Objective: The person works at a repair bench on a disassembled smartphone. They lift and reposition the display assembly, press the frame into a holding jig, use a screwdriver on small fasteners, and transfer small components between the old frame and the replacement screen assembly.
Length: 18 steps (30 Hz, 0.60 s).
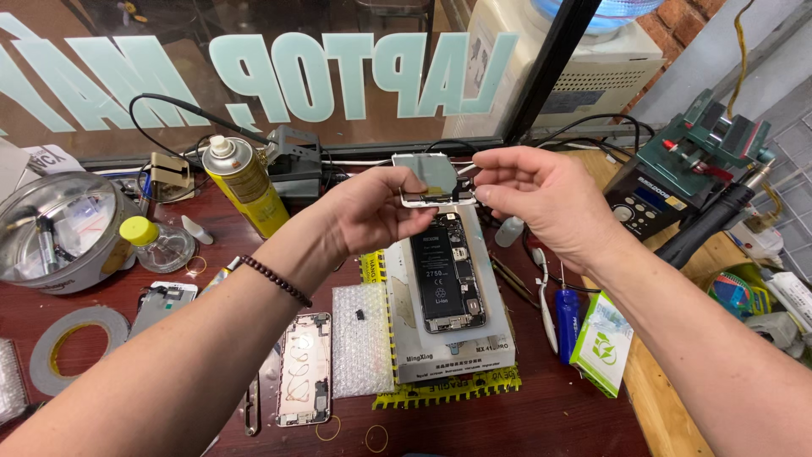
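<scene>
While both hands, left hand (372, 207) and right hand (541, 195), pinch the phone screen (430, 179) edgewise above the opened phone (448, 272), lifting should remain gentle and level.

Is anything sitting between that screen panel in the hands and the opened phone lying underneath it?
Nothing visible. The left hand and right hand hold the screen panel by its sides, above the top end of the opened phone on the grey pad; the space between looks free.

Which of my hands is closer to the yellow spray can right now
Left. Your left hand is just right of the yellow spray can, holding the phone screen; your right hand grips the screen's far side.
</scene>
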Tool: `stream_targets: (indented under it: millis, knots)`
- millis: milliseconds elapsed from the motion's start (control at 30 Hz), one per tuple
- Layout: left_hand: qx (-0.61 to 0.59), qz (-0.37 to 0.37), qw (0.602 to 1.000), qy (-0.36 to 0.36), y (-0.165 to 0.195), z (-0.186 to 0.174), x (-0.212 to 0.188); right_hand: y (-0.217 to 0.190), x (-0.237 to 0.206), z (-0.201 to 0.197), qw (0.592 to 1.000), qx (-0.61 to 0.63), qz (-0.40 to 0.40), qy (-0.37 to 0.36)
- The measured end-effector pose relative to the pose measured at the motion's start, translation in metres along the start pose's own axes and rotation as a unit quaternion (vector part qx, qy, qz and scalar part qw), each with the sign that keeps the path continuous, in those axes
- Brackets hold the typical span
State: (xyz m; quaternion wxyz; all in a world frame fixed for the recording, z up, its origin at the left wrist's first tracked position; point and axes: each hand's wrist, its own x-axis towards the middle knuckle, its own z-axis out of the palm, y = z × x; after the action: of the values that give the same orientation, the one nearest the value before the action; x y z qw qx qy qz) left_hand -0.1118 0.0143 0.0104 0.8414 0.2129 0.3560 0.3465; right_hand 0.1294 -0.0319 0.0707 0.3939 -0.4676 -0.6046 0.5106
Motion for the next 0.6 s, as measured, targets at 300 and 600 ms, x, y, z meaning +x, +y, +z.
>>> stream_targets:
  millis: [300,600]
  knots:
    - [-0.092,-0.043,0.994,-0.024,-0.011,-0.006,0.003,0.002,0.0,0.013,0.999,0.035,0.016,0.032]
    - [-0.122,-0.082,0.989,-0.021,-0.016,-0.01,0.012,0.006,0.0,0.013,0.999,0.031,0.024,0.031]
